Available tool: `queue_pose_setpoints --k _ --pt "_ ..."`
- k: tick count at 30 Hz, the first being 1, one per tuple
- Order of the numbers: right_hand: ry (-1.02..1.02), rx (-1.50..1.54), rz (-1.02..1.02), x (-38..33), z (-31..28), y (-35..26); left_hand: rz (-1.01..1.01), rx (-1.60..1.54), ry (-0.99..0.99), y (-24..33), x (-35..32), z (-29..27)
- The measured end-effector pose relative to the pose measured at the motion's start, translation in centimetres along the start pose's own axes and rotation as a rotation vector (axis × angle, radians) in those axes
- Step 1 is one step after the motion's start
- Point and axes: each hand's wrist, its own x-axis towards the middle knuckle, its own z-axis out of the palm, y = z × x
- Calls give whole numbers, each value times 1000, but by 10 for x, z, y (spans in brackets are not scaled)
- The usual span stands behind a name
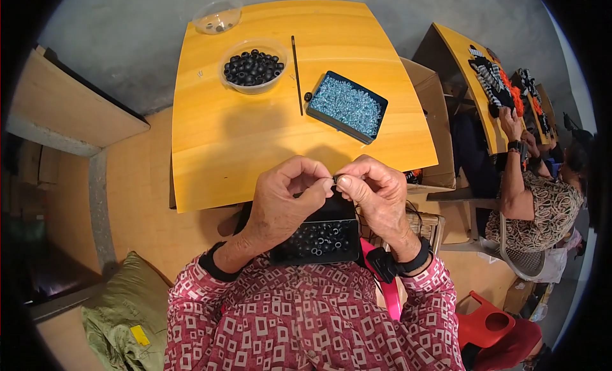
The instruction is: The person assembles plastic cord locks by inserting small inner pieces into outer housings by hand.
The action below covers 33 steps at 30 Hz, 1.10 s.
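Note:
Close together above my lap, at the table's near edge, both hands are closed in a pinch. Between the thumb and fingertips of my right hand [376, 191] is a small black bead [336, 179]. The fingertips of my left hand [290, 196] press together right beside that bead; what they hold is too small to make out. Below my hands, a black tray [277, 254] on my lap contains black beads [306, 236] and several rings with pale rims.
On the yellow table [223, 157] stand a bowl of black beads [255, 68], a box of pale blue beads [347, 104], a dark thin strip [297, 78] and another plastic bowl [218, 20]. A person [539, 211] works at the right. A green cushion [124, 313] lies at lower left.

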Motion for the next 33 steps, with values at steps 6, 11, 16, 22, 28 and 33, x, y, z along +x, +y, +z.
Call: queue_pose_setpoints --k 6,11,16,22,28,33 --pt "30 41 27 1 2 5 -12 -28 -9 -8 4 -3" --pt "19 16 61 5 3 2 4 -38 -17 -9 7 -7" --pt "70 108 73 16 0 -3 40 -124 65 -8 12 -15" --pt "76 89 120 26 7 -10 86 -119 59 -7 19 -12" --pt "22 88 -7 34 13 -9 68 -135 67 -2 23 -16" --pt "-58 -50 -103 38 8 -6 24 -153 57 -5 25 -19"
